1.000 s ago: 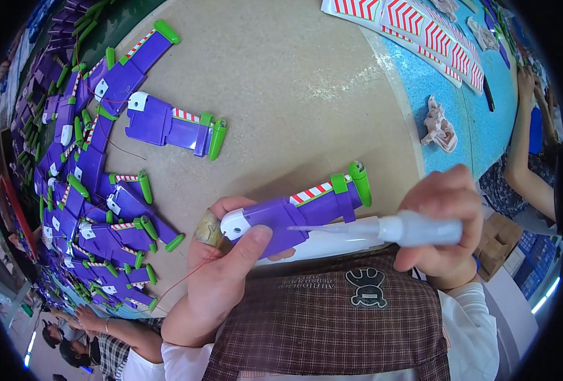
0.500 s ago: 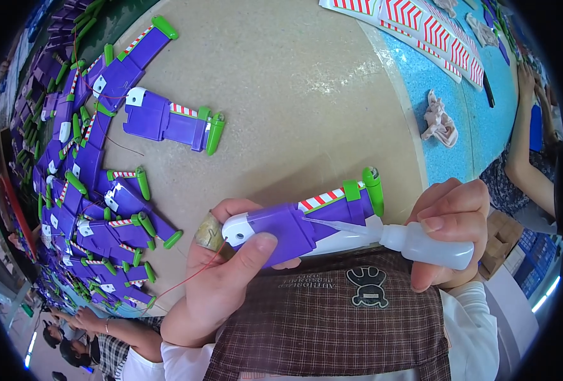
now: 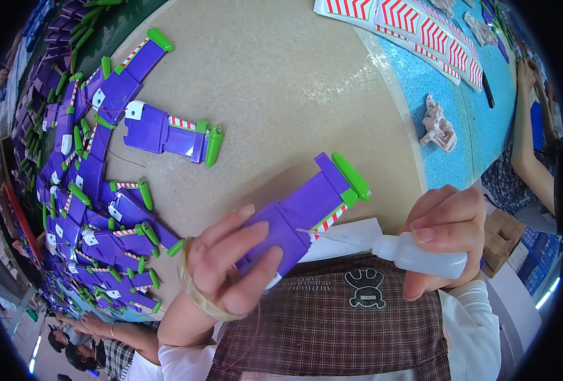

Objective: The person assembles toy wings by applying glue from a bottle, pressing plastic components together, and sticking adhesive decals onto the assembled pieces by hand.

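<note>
My left hand [image 3: 230, 263] grips a purple toy wing [image 3: 316, 190] by its wide end, fingers over the upper face. The wing has a green tip and a red-and-white striped edge. A yellowish band [image 3: 189, 279] goes round part of this hand, and a thin red wire [image 3: 256, 330] hangs below it. In my right hand [image 3: 450, 222] is a translucent white squeeze bottle [image 3: 431, 255], lying nearly level. Its long fine nozzle [image 3: 339, 238] points left, the tip at the wing's striped side; whether it touches cannot be told.
Another toy wing [image 3: 167, 133] lies alone on the beige tabletop [image 3: 281, 82]. Many more wings [image 3: 88, 178] are heaped at the left. Striped sticker sheets [image 3: 415, 32] and a crumpled tissue [image 3: 437, 124] lie at the right. Other people's arms [image 3: 523, 140] show on both sides.
My left hand has turned the wing over, so its plain purple face shows and the green tip tilts up and away. The bottle has shifted slightly left.
</note>
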The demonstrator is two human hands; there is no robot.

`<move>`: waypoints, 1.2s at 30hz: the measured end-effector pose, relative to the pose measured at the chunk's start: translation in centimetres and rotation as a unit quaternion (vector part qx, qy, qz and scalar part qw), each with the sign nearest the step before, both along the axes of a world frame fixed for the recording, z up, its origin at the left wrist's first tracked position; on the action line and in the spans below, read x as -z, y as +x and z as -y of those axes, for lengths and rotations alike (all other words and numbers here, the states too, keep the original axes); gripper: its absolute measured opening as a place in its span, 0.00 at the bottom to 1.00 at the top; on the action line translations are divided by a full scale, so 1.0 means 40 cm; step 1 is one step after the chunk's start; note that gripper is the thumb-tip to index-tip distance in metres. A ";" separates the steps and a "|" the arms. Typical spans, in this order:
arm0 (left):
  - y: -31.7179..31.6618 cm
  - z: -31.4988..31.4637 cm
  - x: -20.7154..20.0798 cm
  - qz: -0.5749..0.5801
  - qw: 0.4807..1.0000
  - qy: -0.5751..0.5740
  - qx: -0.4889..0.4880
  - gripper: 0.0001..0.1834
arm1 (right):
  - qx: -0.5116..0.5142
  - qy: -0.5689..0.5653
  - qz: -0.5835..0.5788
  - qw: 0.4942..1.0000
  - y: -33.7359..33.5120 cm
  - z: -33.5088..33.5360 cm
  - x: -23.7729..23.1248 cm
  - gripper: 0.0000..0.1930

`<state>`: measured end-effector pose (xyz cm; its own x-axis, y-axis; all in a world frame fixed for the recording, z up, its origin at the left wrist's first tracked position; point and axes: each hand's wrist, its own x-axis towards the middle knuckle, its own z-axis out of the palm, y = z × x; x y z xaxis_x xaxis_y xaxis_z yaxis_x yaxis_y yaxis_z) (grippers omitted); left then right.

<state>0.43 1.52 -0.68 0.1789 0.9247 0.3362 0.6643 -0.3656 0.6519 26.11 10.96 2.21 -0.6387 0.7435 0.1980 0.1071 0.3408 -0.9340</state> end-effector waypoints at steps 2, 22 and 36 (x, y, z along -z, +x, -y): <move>-0.004 -0.002 0.002 -0.042 0.997 0.057 0.033 0.17 | 0.007 0.015 0.006 1.000 -0.001 -0.004 0.001 0.26; 0.102 0.020 -0.017 0.545 0.686 -0.418 -0.240 0.12 | -0.086 0.002 0.155 0.984 -0.051 0.004 0.047 0.33; 0.027 0.078 -0.026 0.525 0.753 -0.148 -0.369 0.14 | -0.018 0.233 0.072 0.970 -0.186 0.050 0.051 0.26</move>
<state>1.52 -1.60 0.35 -0.6403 0.7044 -0.3062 -0.3222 0.1155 0.9396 18.68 8.98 0.17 -0.7093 0.5712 0.4131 0.2054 0.7280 -0.6541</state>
